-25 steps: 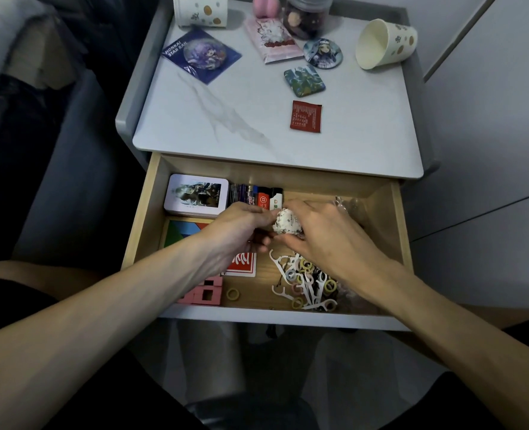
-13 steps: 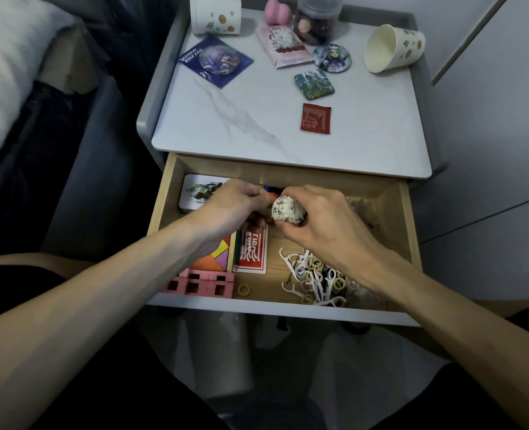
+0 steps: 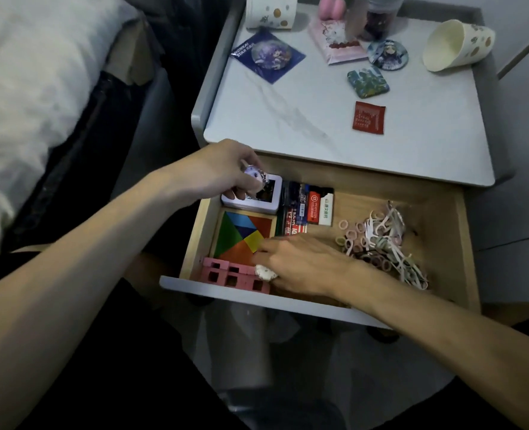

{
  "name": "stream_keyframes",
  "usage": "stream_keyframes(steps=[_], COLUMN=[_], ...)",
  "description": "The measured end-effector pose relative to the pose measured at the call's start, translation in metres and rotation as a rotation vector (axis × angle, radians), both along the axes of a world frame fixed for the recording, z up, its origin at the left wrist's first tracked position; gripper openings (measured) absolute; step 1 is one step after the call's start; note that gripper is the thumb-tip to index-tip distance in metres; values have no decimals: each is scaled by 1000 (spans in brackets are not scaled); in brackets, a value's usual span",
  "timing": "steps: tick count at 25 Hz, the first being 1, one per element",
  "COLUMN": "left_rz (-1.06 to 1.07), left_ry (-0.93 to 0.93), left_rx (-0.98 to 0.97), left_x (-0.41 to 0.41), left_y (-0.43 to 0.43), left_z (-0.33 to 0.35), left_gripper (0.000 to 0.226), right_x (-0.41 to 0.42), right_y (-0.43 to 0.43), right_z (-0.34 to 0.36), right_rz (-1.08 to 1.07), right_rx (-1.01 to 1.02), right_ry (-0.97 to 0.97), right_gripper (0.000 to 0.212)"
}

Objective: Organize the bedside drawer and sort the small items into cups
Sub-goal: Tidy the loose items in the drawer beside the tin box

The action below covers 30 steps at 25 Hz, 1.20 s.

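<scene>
Over the drawer's (image 3: 440,231) back-left corner my left hand (image 3: 213,172) pinches a badge (image 3: 254,175), probably light and slick, by its rim; my right hand (image 3: 303,262) meets a speckled lump (image 3: 266,272), grip unclear.

I read this as a bedroom in someone's home. On my left is a bed with rumpled white bedding (image 3: 24,88), and just beside it stands a grey bedside cabinet with a white marble-patterned tabletop (image 3: 288,97). Its pale wooden drawer (image 3: 443,218) is pulled open and holds personal odds and ends: a colourful tangram puzzle (image 3: 241,234) and pastel hair ties (image 3: 353,240). On top sit a round cartoon badge (image 3: 387,54) and a spotted cream paper cup (image 3: 455,45) lying on its side
</scene>
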<state>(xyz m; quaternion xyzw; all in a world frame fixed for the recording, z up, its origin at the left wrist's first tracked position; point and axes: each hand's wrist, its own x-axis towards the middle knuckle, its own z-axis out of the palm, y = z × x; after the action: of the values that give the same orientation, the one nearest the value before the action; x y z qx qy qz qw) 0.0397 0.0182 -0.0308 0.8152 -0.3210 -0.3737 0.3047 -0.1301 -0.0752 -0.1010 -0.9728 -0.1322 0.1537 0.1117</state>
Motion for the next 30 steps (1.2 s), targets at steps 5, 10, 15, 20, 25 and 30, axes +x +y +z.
stream_keyframes(steps=[5,10,15,20,25,30], left_rz=[-6,10,8,18,7,-17], left_ry=[81,86,103,124,130,106], left_rx=[-36,-42,-14,-21,0,31], left_x=[5,3,-1,1,-4,-6], left_y=[-5,-8,-7,-5,-6,-5], left_z=[2,1,0,-2,-3,-7], left_gripper=[22,22,24,22,25,20], right_x=[8,9,8,-3,-17,-13], right_y=[9,10,8,-35,-32,-24], right_z=[-9,-14,-19,-16,-20,-24], right_rz=[84,107,19,-237,-99,15], right_rx=[94,182,265,250,139,11], right_ry=[-13,36,111,157,214,211], right_gripper=[38,43,58,32,23,17])
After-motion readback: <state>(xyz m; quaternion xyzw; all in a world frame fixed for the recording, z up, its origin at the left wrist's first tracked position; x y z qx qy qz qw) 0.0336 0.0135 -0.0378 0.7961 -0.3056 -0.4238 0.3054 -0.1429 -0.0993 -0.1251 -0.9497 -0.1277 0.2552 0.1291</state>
